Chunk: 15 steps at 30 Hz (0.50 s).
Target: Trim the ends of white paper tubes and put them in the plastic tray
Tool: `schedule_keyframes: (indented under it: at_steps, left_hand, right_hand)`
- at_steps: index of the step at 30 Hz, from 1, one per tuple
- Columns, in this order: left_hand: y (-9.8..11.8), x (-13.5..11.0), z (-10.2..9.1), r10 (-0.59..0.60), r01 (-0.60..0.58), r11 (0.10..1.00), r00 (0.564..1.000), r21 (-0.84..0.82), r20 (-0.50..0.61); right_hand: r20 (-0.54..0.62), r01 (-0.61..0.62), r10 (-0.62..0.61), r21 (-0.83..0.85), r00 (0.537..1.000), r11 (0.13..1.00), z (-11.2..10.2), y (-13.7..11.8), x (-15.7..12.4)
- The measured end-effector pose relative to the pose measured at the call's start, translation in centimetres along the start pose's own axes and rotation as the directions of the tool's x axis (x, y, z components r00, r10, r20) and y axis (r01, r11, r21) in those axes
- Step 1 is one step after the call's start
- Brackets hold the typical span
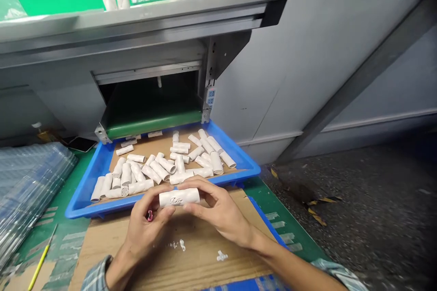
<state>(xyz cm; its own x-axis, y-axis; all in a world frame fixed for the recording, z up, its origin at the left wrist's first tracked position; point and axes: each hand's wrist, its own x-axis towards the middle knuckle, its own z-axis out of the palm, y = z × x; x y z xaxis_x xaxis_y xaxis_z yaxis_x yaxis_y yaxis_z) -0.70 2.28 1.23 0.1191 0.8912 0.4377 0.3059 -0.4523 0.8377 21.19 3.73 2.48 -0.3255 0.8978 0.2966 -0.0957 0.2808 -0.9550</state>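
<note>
one in hand, the rest lying loose

left to right: clear plastic sheets [30, 191] on the green worktop [64, 241], left hand [146, 232] pinching the white tube [179, 197] at one end, a small pink part [149, 215] by its fingers, right hand [218, 213] pinching the other end, above cardboard [205, 263]; many more white tubes [157, 168] jumbled in the blue tray [82, 206], none lined up

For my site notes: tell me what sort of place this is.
Likely a factory workstation: a green conveyor belt ends above a blue plastic tray holding many identical white cylinders, beside stacked clear plastic sheets.
</note>
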Motion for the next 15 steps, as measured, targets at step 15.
schedule_keyframes:
  at_steps: [15]
  left_hand:
    - [-0.1,-0.7,0.1,0.056,-0.059,0.997,0.997,-0.052,-0.061]
  right_hand:
    - [-0.043,0.098,-0.105,-0.148,0.994,0.984,0.3,1.4,-0.7]
